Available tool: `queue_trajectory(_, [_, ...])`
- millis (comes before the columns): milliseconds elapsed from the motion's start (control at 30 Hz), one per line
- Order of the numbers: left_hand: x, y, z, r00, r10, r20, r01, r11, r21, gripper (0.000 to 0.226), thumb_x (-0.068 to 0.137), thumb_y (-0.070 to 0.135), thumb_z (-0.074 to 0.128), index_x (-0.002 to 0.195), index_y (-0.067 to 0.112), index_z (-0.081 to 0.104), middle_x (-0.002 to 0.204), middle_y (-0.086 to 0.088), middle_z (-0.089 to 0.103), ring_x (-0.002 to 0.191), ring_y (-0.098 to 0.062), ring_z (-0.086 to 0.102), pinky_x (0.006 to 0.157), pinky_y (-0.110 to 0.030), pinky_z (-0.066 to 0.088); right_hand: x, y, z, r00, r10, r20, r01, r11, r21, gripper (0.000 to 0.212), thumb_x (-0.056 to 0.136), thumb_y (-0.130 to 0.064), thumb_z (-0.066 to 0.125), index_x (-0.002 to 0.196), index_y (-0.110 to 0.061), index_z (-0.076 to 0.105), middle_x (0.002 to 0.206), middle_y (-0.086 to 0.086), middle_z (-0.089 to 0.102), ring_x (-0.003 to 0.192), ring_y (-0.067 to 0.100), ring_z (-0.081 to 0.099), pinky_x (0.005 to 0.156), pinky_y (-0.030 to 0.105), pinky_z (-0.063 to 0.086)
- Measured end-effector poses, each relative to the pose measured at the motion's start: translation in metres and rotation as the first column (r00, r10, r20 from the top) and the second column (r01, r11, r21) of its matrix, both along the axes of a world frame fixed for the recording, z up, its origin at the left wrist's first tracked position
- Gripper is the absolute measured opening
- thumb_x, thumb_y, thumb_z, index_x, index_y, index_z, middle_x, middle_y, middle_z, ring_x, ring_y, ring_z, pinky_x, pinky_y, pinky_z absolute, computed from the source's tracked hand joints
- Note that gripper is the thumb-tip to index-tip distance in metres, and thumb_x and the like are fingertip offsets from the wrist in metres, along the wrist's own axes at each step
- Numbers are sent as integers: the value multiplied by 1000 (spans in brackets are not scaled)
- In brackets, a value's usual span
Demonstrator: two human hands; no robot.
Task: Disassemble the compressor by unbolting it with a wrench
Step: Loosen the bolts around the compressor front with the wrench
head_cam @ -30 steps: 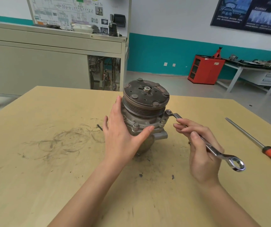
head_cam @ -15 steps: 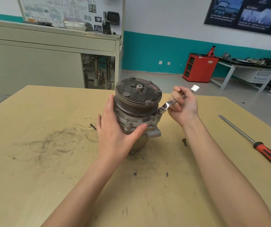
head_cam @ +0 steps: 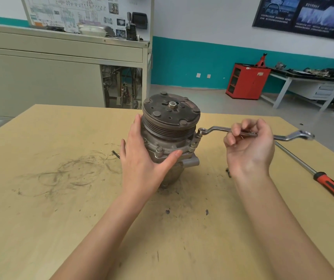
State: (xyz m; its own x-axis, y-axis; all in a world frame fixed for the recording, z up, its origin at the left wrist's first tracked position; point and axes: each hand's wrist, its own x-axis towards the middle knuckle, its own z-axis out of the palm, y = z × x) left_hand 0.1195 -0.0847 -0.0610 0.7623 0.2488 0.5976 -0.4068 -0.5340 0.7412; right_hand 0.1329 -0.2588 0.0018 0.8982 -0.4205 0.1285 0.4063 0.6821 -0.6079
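I see the compressor [head_cam: 170, 138] standing upright on the table [head_cam: 40, 219], pulley face up, about midway along the far edge and a little in from it. My left hand [head_cam: 142, 164] lies flat against its left side, fingers straight and together, the thumb stretched across the front of the flange; it braces the housing without curling round it. My right hand [head_cam: 251, 146] is palm up to the right of the compressor, its fingers curled over the shaft of the wrench [head_cam: 214, 130] and pinching it. The wrench runs roughly level toward the right edge, its near ring seated on a bolt [head_cam: 198, 136] at the compressor's right side, its other ring jutting past the hand. A small dark piece [head_cam: 227, 171] lies on the table just beside my right wrist; I cannot tell what it is. A screwdriver [head_cam: 332, 188] with a red and black handle lies along the right edge.
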Motion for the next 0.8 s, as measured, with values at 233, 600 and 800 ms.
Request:
queue_trajectory(233, [0, 0, 1, 1000, -5, -6, 5, 1000, 4, 106, 70, 62, 65, 154, 20, 15, 157, 3, 28, 128, 13, 16, 117, -58, 18, -24, 18, -12, 995, -70, 70, 78, 989, -122, 40, 101, -18, 31, 62, -13, 37, 52, 1, 52, 46, 16, 48, 47, 19, 40])
queue_trajectory(600, [0, 0, 1, 1000, -5, 0, 5, 1000, 4, 106, 71, 61, 67, 154, 18, 16, 157, 3, 29, 131, 8, 20, 116, -58, 20, -25, 26, -28, 990, -113, 82, 122, 986, -117, 40, 98, -12, 33, 58, -14, 37, 56, 4, 54, 48, 21, 51, 50, 20, 44])
queue_trajectory(800, [-1, 1, 3, 999, -43, 2, 43, 999, -19, 109, 68, 69, 61, 153, 19, 15, 156, 2, 30, 142, -14, 29, 116, -53, 26, 49, -11, -8, 943, 329, 58, -328, 944, -29, 59, 99, -18, 32, 41, -20, 40, 42, -5, 36, 32, 8, 31, 31, 18, 25])
